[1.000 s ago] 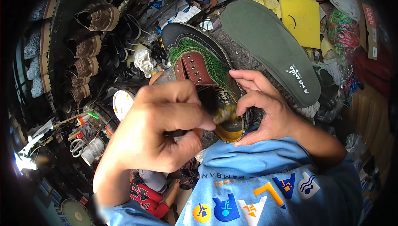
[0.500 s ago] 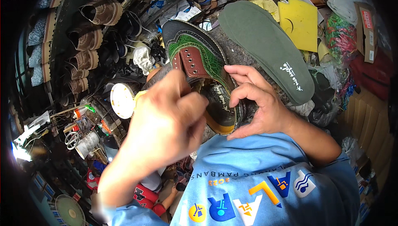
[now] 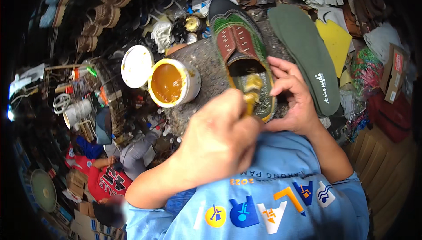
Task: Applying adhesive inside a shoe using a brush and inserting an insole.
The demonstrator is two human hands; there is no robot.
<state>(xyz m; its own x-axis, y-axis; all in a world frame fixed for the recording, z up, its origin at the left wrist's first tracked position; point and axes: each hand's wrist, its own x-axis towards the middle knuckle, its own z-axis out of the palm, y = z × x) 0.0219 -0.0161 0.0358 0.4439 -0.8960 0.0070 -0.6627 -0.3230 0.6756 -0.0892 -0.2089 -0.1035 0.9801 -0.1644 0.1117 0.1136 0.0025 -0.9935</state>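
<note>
My left hand (image 3: 222,130) is closed round a brush (image 3: 252,86) whose yellowish, glue-coated bristles reach down into the open heel of a shoe. Most of its handle is hidden in my fist. The lace-up shoe (image 3: 235,42) has a black toe, green textured sides and reddish-brown eyelet flaps, with no laces. My right hand (image 3: 294,95) grips its heel end from the right, fingers along the side and thumb near the back. Wet-looking streaks show on the inner sole (image 3: 263,99). Left of the shoe stands a white tub (image 3: 193,84) of orange-brown glue (image 3: 167,84).
A dark green insole (image 3: 303,59) lies right of the shoe on the rough grey worktop (image 3: 202,59). The tub's white lid (image 3: 137,66) rests beyond its left side. Brown shoes (image 3: 103,15) line the upper left. A person in a red shirt (image 3: 105,180) is at lower left.
My left hand has moved right, bringing the brush into view inside the shoe. The glue tub, hidden behind that hand before, now shows. The shoe stands more upright in view.
</note>
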